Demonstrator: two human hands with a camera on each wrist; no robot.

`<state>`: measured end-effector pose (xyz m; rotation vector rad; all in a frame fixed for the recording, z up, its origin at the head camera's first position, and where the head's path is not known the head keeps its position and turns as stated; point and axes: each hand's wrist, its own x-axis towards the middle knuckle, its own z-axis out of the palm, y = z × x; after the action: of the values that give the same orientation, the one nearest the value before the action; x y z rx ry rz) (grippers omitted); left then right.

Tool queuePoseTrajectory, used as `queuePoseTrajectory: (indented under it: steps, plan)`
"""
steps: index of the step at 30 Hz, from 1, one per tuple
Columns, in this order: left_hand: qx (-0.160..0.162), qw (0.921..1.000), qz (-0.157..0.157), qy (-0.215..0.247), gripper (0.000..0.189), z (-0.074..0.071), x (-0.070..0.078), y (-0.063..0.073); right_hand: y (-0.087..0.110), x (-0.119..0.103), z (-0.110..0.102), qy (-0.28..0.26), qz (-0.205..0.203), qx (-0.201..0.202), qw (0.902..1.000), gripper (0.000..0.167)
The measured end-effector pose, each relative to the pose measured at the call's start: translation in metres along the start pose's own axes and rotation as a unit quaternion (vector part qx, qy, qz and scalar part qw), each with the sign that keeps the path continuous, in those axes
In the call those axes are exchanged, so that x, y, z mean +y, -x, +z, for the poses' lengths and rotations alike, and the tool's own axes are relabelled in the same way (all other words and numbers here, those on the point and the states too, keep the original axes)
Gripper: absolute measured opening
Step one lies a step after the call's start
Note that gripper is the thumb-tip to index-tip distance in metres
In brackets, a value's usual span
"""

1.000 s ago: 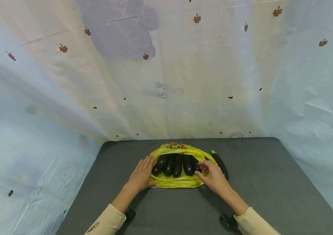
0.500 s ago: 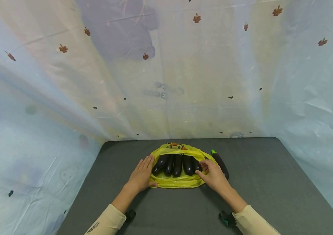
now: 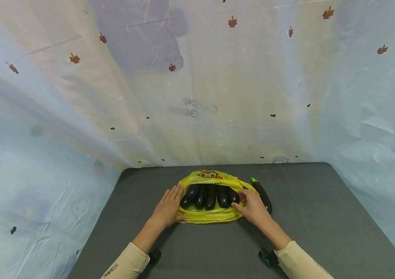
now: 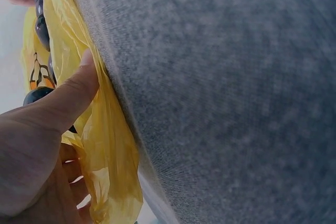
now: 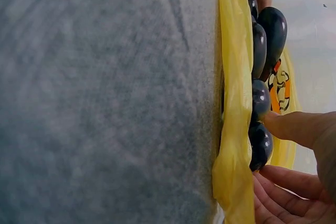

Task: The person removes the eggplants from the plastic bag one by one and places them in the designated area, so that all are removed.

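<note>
A yellow plastic bag (image 3: 211, 217) lies on its side with its wide mouth facing me, and several dark eggplants (image 3: 210, 197) lie side by side inside it. My left hand (image 3: 167, 207) rests with straight fingers along the bag's left edge; in the left wrist view its thumb (image 4: 76, 87) lies over the yellow film. At the right side of the mouth, my right hand (image 3: 254, 211) holds the end of the rightmost eggplant (image 5: 261, 148) between thumb and index finger. The far ends of the eggplants are hidden in the bag.
One more eggplant (image 3: 263, 195) with a bright green stem end lies outside the bag, just right of it. The grey tabletop (image 3: 214, 252) surrounds everything. Behind the table hangs a pale patterned sheet (image 3: 253, 89).
The right forearm has shifted very slightly to the left. The bag, the eggplants and the left hand show no visible movement.
</note>
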<state>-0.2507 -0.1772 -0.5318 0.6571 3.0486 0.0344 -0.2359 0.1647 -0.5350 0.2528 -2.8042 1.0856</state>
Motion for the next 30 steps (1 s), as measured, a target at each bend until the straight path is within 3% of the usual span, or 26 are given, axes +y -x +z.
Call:
queuePoseTrajectory:
  steps: [11, 30]
  plan:
    - [-0.003, 1.0000, 0.001, 0.000, 0.126, -0.0012, 0.0003, -0.0008, -0.0047, 0.0013, 0.0039, 0.006, 0.029, -0.007, 0.9995, 0.054]
    - [-0.003, 0.9999, 0.002, 0.011, 0.126, -0.0006, -0.0007, -0.0019, -0.0062, 0.0014, 0.0076, 0.012, 0.041, -0.005, 0.9991, 0.055]
